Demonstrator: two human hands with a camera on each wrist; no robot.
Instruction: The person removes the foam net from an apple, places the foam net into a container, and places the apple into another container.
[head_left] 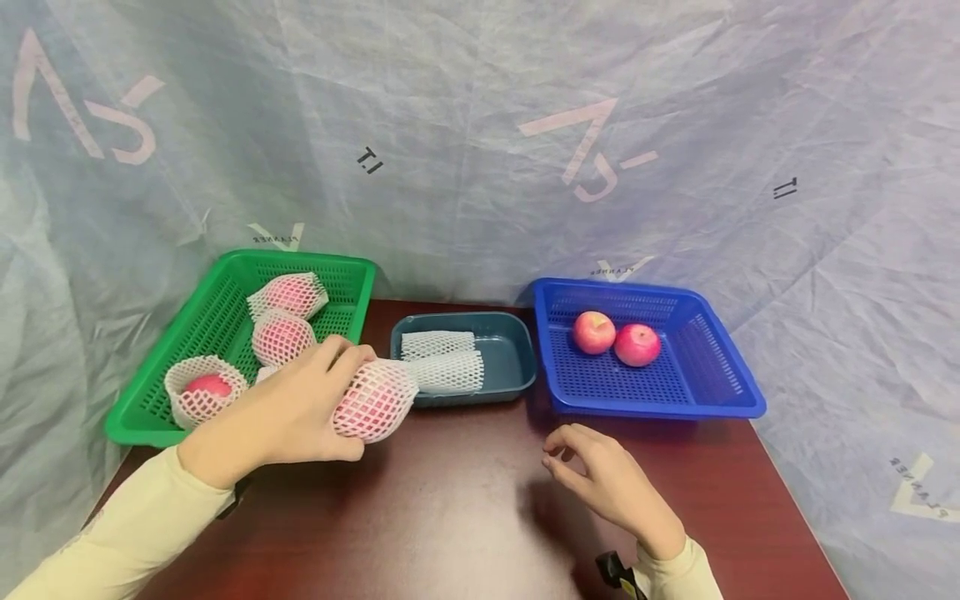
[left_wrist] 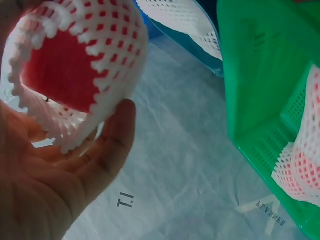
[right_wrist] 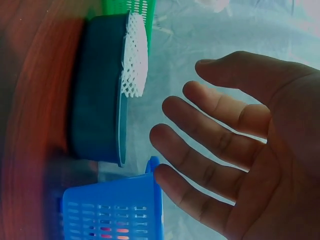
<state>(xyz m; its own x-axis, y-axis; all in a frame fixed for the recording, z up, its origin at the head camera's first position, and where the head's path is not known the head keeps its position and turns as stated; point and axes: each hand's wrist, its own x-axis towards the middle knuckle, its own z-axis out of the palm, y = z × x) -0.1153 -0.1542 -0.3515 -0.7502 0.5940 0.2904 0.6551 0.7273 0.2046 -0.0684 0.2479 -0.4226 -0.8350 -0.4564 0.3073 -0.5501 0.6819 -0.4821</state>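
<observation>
My left hand [head_left: 307,408] grips an apple in a white foam net [head_left: 377,402] in front of the green basket's right side. In the left wrist view the net's open end shows bare red apple skin [left_wrist: 65,70], with my fingers and thumb curved round it. My right hand [head_left: 603,475] hovers over the table in front of the blue basket, fingers relaxed and apart in the right wrist view, holding nothing. Several netted apples [head_left: 283,337] lie in the green basket [head_left: 127,417]. Two bare apples [head_left: 637,345] sit in the blue basket [head_left: 660,408].
Between the two baskets stands a dark teal tub [head_left: 517,367] with white foam nets [head_left: 450,372] in it, one overlapping its front rim in the head view. Everything rests on a dark red wooden table [head_left: 450,517]. A grey printed cloth [head_left: 465,150] hangs behind.
</observation>
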